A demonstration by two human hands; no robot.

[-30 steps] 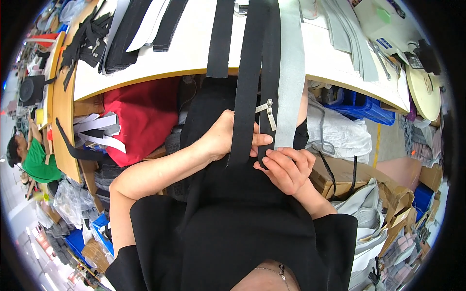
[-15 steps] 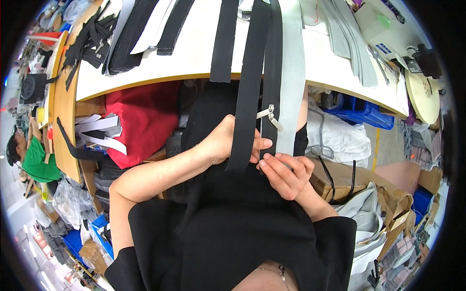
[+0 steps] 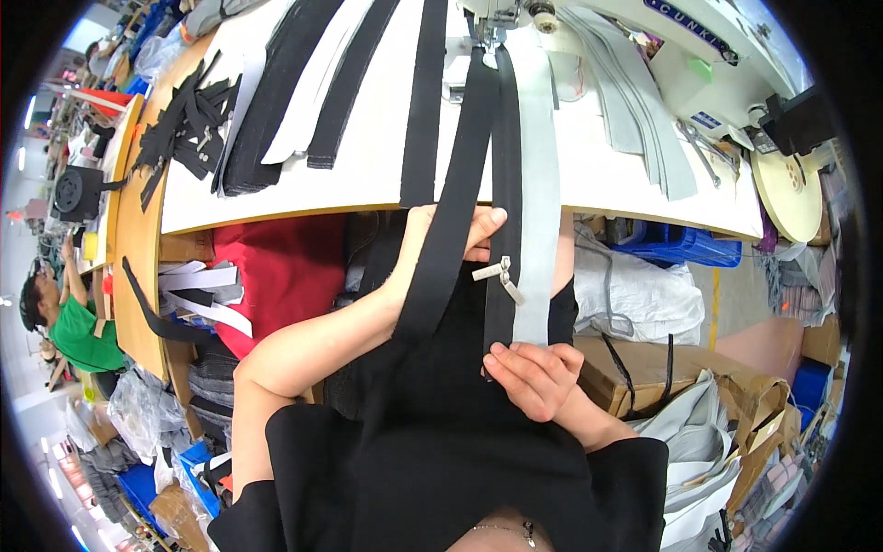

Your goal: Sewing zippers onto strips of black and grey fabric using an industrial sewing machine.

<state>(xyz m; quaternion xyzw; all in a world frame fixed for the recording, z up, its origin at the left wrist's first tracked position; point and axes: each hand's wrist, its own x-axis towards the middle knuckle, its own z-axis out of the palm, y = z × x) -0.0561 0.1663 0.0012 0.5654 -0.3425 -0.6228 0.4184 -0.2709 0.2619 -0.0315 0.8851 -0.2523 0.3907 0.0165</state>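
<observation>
A long black zipper [image 3: 503,184] with two silver zipper pulls [image 3: 505,276] runs toward me from the sewing machine's presser foot [image 3: 487,37]. Along its right side lies a light grey fabric strip [image 3: 538,202], and a loose black strip [image 3: 451,221] hangs on its left, draped over my left wrist. My left hand [image 3: 478,230] reaches under that black strip and pinches the zipper's left edge near the table edge; some of its fingers are hidden. Lower down, my right hand [image 3: 533,379] is closed on the bottom end of the zipper and grey strip.
The white sewing table [image 3: 368,184] carries stacked black strips [image 3: 276,110], grey strips [image 3: 644,120] and a pile of zipper pieces [image 3: 189,129]. Scissors [image 3: 701,152] lie at right. Below are red fabric [image 3: 280,276], a blue crate [image 3: 681,244] and a cardboard box [image 3: 635,368]. A person in green [image 3: 83,331] is far left.
My right hand has drawn the lower end of the zipper and grey strip toward me. My left hand now sits higher up the zipper, by the table edge. More of the machine shows.
</observation>
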